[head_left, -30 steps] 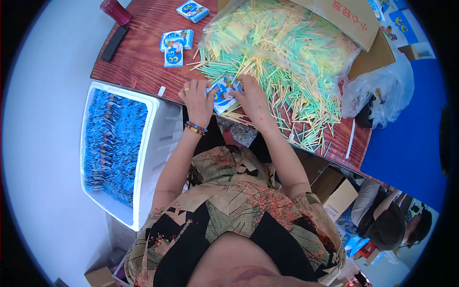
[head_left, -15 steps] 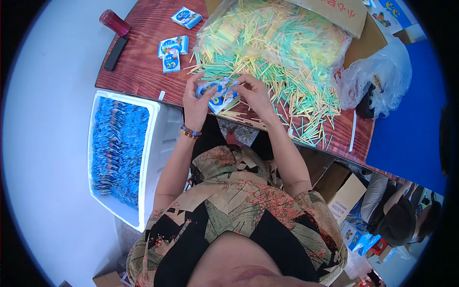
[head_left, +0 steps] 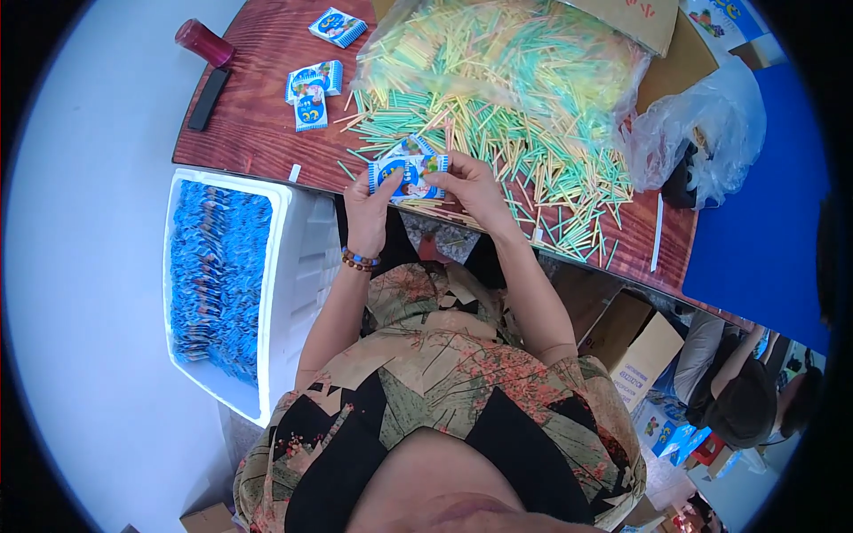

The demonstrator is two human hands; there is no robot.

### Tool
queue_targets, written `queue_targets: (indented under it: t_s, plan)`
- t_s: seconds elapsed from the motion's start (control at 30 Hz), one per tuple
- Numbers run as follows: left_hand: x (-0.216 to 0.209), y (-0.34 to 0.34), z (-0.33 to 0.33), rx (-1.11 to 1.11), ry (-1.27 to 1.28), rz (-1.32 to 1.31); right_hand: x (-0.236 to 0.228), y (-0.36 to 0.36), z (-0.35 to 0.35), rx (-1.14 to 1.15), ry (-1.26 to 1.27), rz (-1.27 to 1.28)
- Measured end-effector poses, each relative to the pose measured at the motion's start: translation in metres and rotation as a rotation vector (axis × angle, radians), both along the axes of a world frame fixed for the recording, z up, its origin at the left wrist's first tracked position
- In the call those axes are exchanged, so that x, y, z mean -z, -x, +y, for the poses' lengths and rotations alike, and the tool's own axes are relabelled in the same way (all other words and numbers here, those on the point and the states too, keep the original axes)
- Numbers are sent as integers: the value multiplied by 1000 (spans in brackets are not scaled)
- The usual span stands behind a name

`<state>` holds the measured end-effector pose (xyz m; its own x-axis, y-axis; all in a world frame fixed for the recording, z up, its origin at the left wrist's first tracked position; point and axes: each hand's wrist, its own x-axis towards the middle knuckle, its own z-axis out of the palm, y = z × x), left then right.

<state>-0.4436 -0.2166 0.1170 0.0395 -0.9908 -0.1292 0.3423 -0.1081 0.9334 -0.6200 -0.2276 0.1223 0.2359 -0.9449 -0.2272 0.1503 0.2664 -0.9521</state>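
Between both hands, at the table's front edge, is a small blue-and-white packet (head_left: 409,178). My left hand (head_left: 366,213) pinches its left end, and my right hand (head_left: 475,191) closes on its right end. Just behind it, another blue-and-white packet (head_left: 410,146) lies partly covered by the held one. Beyond my hands, thin yellow, green and pink sticks (head_left: 551,191) spill in a heap from a large clear plastic bag (head_left: 498,53). More packets (head_left: 313,80) lie farther left on the table, with one packet (head_left: 338,27) behind them.
A white foam box (head_left: 283,222) full of blue packets stands left of the table. A red jar (head_left: 204,43) and a black bar-shaped object (head_left: 209,99) sit far left. At right are a crumpled plastic bag (head_left: 711,133), a blue surface (head_left: 755,213) and another person (head_left: 742,400).
The packet in my hands, tilted and partly covered by fingers before, is now held flat and stretched level between both hands. My left hand has dropped slightly toward me.
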Motion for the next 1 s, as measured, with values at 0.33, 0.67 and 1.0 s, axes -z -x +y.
queue_targets:
  t_s: [0.33, 0.67, 1.0]
  plan:
    - [4, 7, 7, -13, -52, 100, 23, 3, 3, 72, 105, 73]
    - [1, 4, 8, -11, -154, 319, -10, 17, 14, 257, 330, -139]
    - [0, 7, 12, 49, -187, 315, -2, 13, 13, -56, 750, 275]
